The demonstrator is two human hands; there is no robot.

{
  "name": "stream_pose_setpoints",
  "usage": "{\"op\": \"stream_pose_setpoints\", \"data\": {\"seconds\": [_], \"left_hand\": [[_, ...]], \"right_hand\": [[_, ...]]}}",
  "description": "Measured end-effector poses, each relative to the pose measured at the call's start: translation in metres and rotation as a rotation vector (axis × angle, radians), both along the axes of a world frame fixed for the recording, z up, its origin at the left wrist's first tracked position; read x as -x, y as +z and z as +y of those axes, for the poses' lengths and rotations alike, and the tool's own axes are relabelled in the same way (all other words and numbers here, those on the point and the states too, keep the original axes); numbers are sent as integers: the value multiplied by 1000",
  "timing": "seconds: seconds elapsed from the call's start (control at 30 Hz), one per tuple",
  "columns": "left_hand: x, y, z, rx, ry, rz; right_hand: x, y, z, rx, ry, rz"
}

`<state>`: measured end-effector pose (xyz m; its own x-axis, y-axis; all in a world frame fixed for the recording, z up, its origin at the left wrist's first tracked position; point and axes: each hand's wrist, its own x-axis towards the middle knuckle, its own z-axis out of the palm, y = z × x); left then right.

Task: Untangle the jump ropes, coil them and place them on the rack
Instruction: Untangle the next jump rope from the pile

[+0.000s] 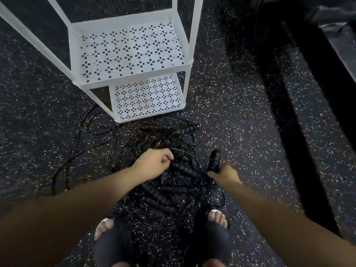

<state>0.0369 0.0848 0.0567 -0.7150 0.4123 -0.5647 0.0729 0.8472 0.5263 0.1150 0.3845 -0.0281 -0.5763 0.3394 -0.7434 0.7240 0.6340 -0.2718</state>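
Head view: the tangled jump ropes (169, 197) lie heaped on the speckled floor (240, 116), just in front of the white rack (125, 19) (both visible shelves perforated). The left hand (154, 162), fingers curled, pinches cord at the heap. The right hand (224, 175) grips a black ribbed handle (214, 160), held upright. Sandalled feet (216, 218) flank the heap's near edge.

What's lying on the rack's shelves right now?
No rope shows on the upper shelf or the lower shelf; the jump ropes lie tangled on the floor. The upper shelf covers the lower one's rear part, and anything higher is out of frame.
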Motion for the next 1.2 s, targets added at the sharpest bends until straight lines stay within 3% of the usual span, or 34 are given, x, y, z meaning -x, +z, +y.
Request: {"op": "stream_pose_setpoints", "data": {"seconds": [0.2,0.3,0.43,0.63,0.8,1.03,1.2], "left_hand": [[-23,-16,15,-63,24,-52],[-26,-11,25,-75,10,-54],[-23,10,36,-183,60,-96],[-20,64,39,-243,43,-135],[-15,146,15,-354,137,-29],[-15,264,-18,-343,278,199],[-26,329,-39,-405,458,390]], "right_hand": [[3,-15,-7,14,-146,26],[9,2,-8,99,-331,125],[20,60,-17,400,-544,258],[33,165,-38,851,-691,442],[37,249,-41,1117,-612,479],[0,354,-59,1166,-202,578],[-26,417,-56,1386,58,417]]}}
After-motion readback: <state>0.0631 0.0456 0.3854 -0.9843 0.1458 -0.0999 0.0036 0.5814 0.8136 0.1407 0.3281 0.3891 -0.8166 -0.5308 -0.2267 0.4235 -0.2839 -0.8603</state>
